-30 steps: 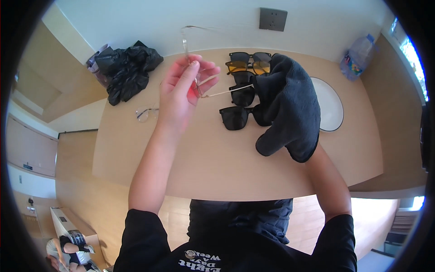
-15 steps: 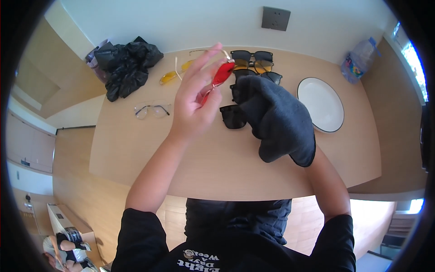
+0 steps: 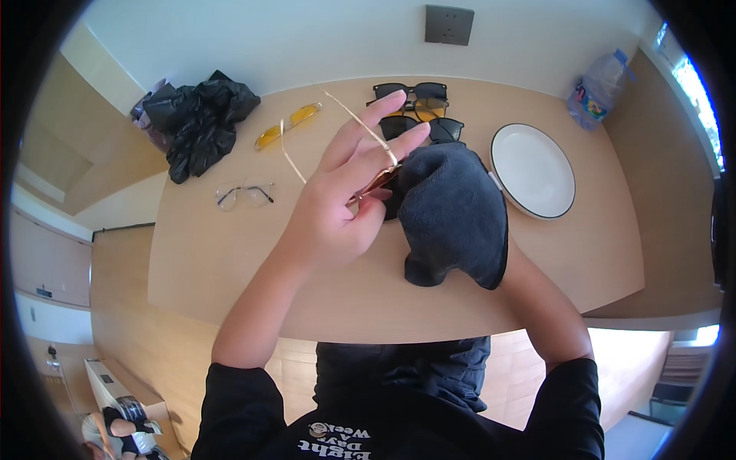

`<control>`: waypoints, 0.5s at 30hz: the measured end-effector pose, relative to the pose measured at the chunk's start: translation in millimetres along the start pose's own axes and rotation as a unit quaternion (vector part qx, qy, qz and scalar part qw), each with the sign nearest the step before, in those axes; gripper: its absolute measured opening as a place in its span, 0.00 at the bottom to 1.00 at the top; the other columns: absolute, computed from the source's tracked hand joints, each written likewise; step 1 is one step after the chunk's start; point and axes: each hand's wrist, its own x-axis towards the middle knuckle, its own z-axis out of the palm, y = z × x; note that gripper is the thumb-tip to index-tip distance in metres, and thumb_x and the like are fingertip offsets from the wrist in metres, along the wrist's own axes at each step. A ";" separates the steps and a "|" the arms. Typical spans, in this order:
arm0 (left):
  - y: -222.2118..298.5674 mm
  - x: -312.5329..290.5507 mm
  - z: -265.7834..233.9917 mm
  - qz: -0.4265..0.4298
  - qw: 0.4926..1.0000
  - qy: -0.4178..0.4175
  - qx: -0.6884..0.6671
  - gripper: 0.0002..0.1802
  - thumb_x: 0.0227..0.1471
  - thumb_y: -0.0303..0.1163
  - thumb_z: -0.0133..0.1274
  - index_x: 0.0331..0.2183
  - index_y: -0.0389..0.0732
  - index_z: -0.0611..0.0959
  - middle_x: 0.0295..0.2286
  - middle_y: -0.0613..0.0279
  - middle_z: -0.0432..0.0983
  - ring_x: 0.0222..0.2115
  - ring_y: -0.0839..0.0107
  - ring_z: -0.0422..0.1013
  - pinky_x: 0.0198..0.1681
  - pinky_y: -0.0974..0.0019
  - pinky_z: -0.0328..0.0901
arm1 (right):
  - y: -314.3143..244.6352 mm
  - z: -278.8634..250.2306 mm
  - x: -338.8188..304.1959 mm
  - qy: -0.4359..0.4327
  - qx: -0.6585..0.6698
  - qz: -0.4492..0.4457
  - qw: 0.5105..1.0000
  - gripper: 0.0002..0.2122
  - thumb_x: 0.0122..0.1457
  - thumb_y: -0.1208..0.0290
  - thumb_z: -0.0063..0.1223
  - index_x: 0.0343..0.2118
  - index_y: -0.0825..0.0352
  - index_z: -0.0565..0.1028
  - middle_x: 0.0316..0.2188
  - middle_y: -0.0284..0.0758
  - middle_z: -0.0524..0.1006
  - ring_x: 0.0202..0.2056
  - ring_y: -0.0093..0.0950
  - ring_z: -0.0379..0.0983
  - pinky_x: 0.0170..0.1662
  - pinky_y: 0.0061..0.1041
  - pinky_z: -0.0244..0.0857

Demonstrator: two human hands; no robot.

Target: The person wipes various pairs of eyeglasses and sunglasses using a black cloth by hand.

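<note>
My left hand (image 3: 345,195) grips a pair of red-lensed sunglasses (image 3: 381,181) with thin gold temples, which stick up and out past my fingers. A dark grey cloth (image 3: 454,215) covers my right hand, so its fingers are hidden; only the forearm (image 3: 540,303) shows beyond the cloth. The upper left part of the cloth meets the red sunglasses in front of me, over the table. Behind my hands lie several dark sunglasses (image 3: 429,90), and a yellow-lensed pair (image 3: 431,110) is among them.
On the table (image 3: 230,261), yellow glasses (image 3: 288,126) and clear glasses (image 3: 244,195) lie at left. A black plastic bag (image 3: 201,126) sits at the back left. An oval white plate (image 3: 533,170) and a plastic bottle (image 3: 596,90) are at right. Someone sits far off, lower left.
My left hand has turned and moved right with the red sunglasses, bringing them against the cloth. My right hand with the cloth has shifted slightly left. The view has shifted a little.
</note>
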 end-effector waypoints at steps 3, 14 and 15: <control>4.2 3.5 1.8 0.021 0.993 -0.081 0.084 0.45 0.44 0.03 0.47 0.62 0.44 0.81 0.70 0.54 0.58 0.59 0.60 0.73 0.54 0.66 0.74 | 11.5 15.6 -3.5 0.028 -0.114 -0.089 0.989 0.24 0.34 0.74 0.69 0.41 0.68 0.80 0.38 0.40 0.81 0.37 0.43 0.78 0.42 0.34 0.72; -14.0 -2.6 10.6 0.097 0.961 0.013 0.259 0.34 0.49 0.22 0.63 0.59 0.47 0.81 0.50 0.59 0.82 0.44 0.60 0.79 0.45 0.62 0.75 | -7.3 9.4 -12.8 0.190 -0.170 -0.044 0.966 0.17 0.35 0.68 0.68 0.33 0.63 0.80 0.33 0.36 0.80 0.35 0.42 0.75 0.40 0.37 0.72; -17.3 -4.3 12.9 0.097 0.961 0.014 0.260 0.34 0.49 0.22 0.63 0.59 0.47 0.81 0.50 0.59 0.82 0.44 0.60 0.79 0.45 0.62 0.75 | -7.5 6.2 -15.3 0.143 -0.151 0.010 0.978 0.19 0.34 0.68 0.69 0.34 0.63 0.81 0.34 0.36 0.81 0.36 0.41 0.76 0.41 0.36 0.72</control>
